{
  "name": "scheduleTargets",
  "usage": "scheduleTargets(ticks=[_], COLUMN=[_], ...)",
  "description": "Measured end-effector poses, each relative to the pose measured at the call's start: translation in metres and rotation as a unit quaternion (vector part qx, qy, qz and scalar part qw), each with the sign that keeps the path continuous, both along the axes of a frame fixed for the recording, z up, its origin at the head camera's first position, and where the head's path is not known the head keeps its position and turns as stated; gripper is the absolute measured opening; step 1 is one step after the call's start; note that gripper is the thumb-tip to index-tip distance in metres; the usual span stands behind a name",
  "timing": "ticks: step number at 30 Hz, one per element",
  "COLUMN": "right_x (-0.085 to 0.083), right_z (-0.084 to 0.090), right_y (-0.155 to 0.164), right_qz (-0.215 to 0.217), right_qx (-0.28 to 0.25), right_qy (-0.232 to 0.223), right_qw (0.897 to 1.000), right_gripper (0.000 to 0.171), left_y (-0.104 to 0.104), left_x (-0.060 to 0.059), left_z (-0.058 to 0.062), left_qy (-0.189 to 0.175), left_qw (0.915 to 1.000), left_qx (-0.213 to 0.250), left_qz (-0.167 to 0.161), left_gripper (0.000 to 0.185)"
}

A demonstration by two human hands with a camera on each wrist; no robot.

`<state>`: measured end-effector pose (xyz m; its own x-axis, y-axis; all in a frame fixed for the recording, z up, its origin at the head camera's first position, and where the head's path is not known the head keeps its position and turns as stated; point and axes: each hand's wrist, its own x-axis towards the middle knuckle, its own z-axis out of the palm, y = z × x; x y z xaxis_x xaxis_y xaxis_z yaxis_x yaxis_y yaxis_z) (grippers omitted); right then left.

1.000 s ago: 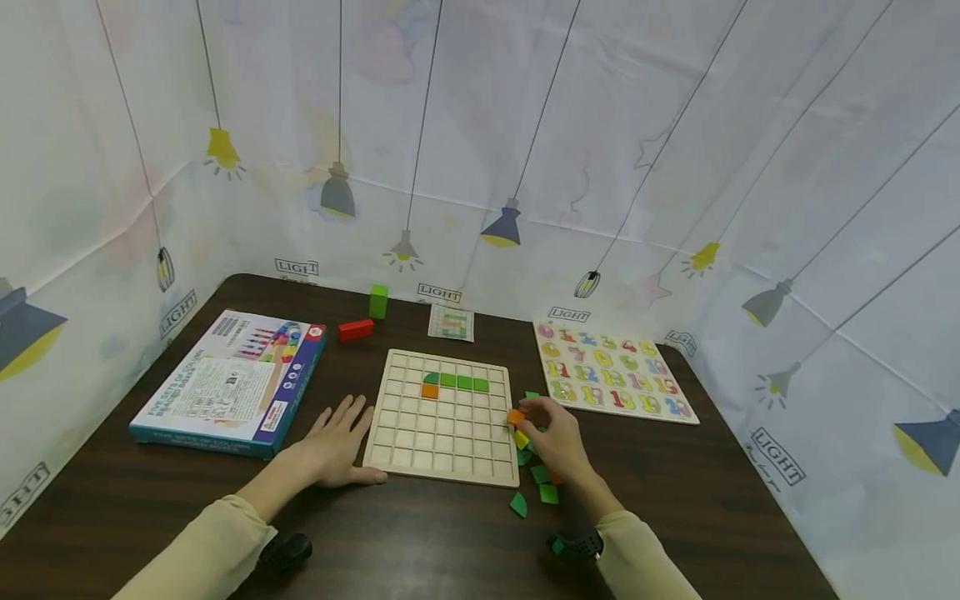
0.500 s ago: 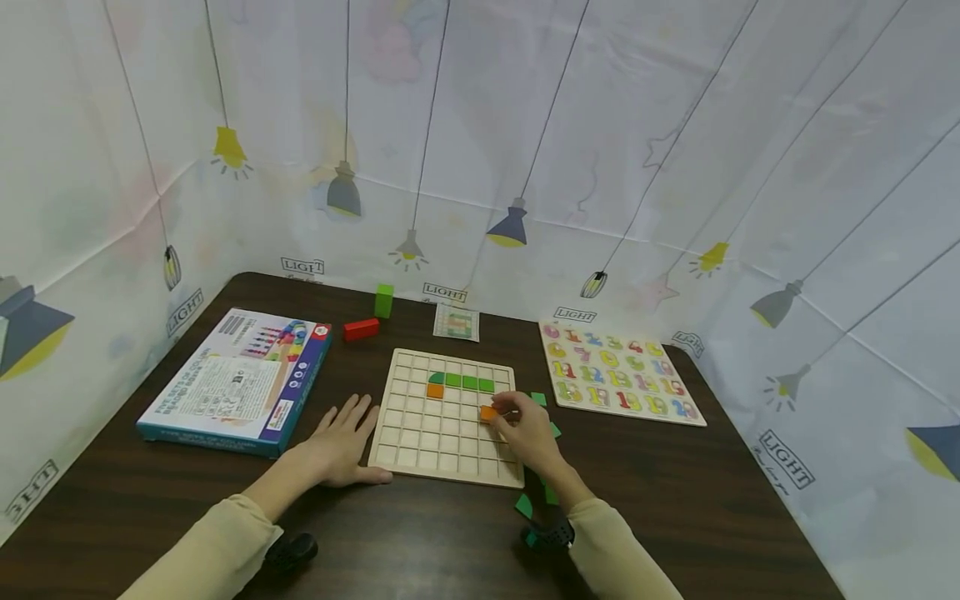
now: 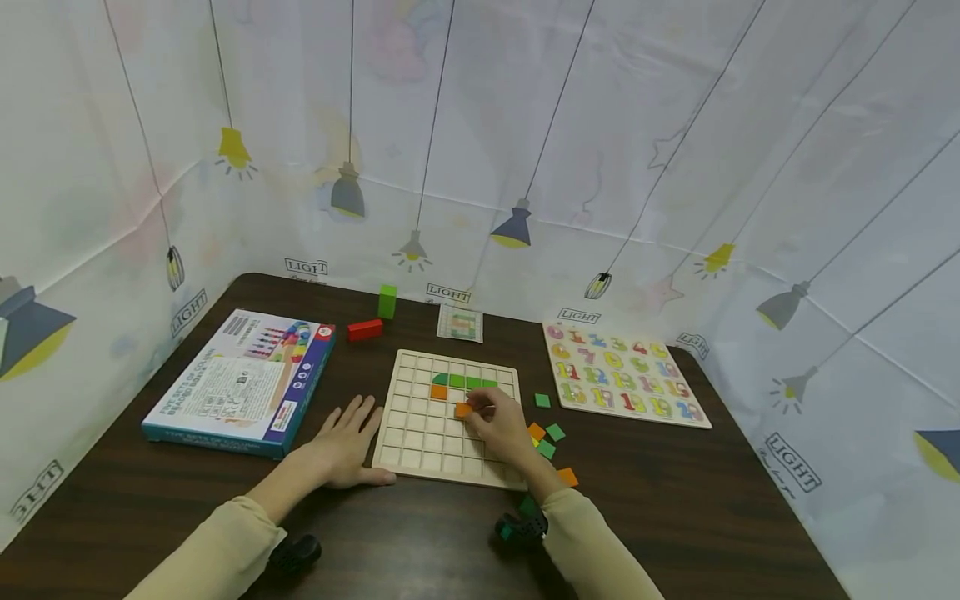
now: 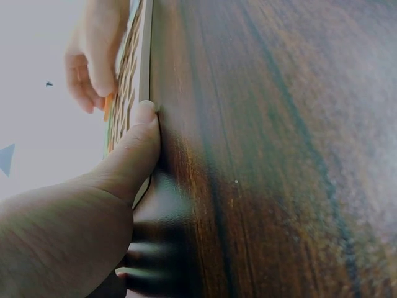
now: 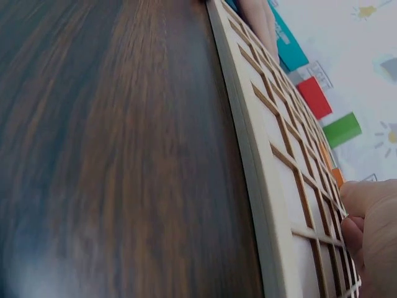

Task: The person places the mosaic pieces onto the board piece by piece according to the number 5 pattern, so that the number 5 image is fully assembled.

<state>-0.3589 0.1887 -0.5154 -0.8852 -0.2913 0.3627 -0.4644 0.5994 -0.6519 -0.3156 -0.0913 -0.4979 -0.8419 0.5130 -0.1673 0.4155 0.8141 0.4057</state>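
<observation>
Small orange square tile [image 3: 463,409] pinched over wooden grid board [image 3: 420,442], one row below green tiles [image 3: 465,382]

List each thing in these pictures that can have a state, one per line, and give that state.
Wooden grid board: flat on the table, mostly unfilled; a few green and orange tiles sit in upper cells.
Small orange square tile: pinched over the board.
Right hand: pinches that tile.
Left hand: flat, thumb against the board's edge.
Blue game box: closed.

Right hand [image 3: 504,427] carried the orange tile [image 3: 463,409] leftward from the loose tiles [image 3: 548,433] onto the grid board [image 3: 420,446]. Tile now just below the green row [image 3: 467,382].
</observation>
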Motion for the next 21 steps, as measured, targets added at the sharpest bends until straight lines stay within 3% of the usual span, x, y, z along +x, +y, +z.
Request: scheduleTargets(ticks=[4,14,21], right_x=[-0.003,-0.009,-0.010], right_z=[0.000,-0.002,-0.003], right_y=[-0.009,-0.030,-0.039], right_qz=[0.002,0.027,0.008], right_qx=[0.010,0.056,0.067], right_qy=[-0.016,0.003,0.010], right_qw=[1.000,0.998,0.998], right_gripper=[0.027,0.028,0.026], left_y=[0.001,0.000,0.000], left_x=[-0.002,-0.005,-0.003], left_z=[-0.001,-0.008,-0.007], left_qy=[0.001,0.004,0.010], left_qw=[0.9999,0.9998,0.9998], left_qx=[-0.016,-0.021,-0.018], left_qz=[0.003,0.007,0.007], left_gripper=[0.109,0.114,0.112])
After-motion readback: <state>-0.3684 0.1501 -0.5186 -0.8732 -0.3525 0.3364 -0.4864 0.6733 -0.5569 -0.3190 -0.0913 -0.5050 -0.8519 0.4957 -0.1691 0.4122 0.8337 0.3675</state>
